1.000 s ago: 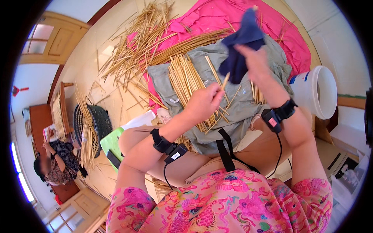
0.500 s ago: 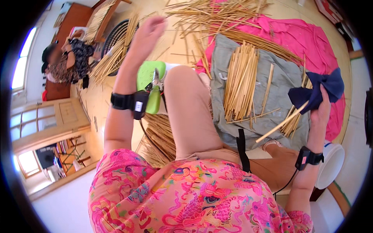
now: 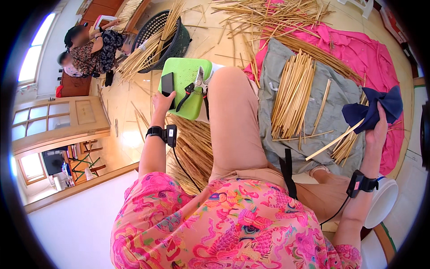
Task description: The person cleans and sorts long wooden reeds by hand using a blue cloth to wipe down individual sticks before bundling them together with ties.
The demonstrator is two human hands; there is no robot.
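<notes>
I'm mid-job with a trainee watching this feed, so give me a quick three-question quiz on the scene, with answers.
1. Fill in the colour: the right hand holds a pale stick and a ____ cloth.

2. True or false: the pruning shears lie inside the dark basket.

3. Which of these is the left hand nearest to?
A) the black phone
B) the white bucket
C) the pink sheet

Key:
1. Dark blue.
2. False; they lie on the green platform.
3. A.
</notes>
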